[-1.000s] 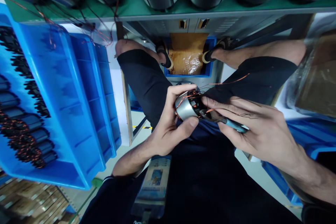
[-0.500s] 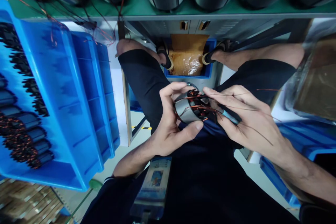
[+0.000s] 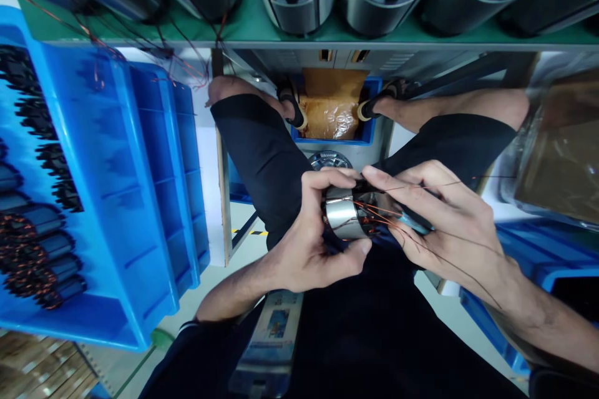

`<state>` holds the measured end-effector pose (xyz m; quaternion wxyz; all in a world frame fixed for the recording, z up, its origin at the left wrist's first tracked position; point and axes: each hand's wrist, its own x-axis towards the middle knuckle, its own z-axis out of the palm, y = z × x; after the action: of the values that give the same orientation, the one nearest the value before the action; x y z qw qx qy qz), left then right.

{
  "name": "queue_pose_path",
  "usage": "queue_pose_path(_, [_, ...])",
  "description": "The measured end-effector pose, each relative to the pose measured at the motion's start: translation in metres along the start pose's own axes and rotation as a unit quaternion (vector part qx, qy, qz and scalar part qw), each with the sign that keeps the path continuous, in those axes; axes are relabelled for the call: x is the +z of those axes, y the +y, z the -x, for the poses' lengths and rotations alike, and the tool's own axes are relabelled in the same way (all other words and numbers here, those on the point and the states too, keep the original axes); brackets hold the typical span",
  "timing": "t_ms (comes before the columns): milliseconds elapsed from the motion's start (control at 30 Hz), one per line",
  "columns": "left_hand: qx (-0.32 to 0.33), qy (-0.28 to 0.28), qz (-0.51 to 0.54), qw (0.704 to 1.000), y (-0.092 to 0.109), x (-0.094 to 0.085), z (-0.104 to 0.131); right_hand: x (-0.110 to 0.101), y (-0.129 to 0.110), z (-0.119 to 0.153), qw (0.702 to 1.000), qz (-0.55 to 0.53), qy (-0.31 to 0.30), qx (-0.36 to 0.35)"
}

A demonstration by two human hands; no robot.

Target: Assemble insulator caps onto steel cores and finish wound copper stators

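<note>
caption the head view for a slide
Left hand holds a metal core; right hand holds a blue-handled tool.

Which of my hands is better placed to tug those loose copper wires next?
Probably the right hand: its fingers are already among the copper wires, with the blue-handled tool in its grasp. The left hand is occupied gripping the metal cylinder.

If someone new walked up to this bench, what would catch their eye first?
Probably the silver motor stator with loose copper wires, gripped in the left hand while the right hand holds a blue-handled tool beside it. Next, the big blue bin at left, and the row of larger stators along the green bench top.
</note>
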<state>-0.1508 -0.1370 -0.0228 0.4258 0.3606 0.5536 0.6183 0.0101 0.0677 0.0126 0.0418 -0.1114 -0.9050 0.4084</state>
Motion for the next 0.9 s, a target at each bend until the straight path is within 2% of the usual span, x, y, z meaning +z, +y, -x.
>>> queue_pose_path(133, [-0.002, 0.010, 0.066, 0.998, 0.000, 0.002, 0.003, 0.001, -0.001, 0.001, 1.000, 0.012, -0.006, -0.010])
queue_pose_path(333, [-0.075, 0.119, 0.148, 0.979, -0.001, 0.015, 0.004, 0.012, -0.001, -0.001, 0.998, 0.061, 0.002, -0.027])
queue_pose_path(500, [-0.085, 0.161, 0.198, 0.963, -0.002, 0.023, 0.001, 0.018, 0.001, 0.000, 0.997, 0.061, 0.013, -0.036])
queue_pose_path(767, [-0.090, 0.226, 0.184, 0.952, 0.004, 0.031, -0.004, 0.026, 0.005, 0.009, 0.996, 0.075, 0.028, -0.027])
queue_pose_path(900, [-0.076, 0.231, 0.194, 0.950, 0.006, 0.032, -0.008, 0.029, 0.004, 0.009, 0.998, 0.065, 0.024, -0.004])
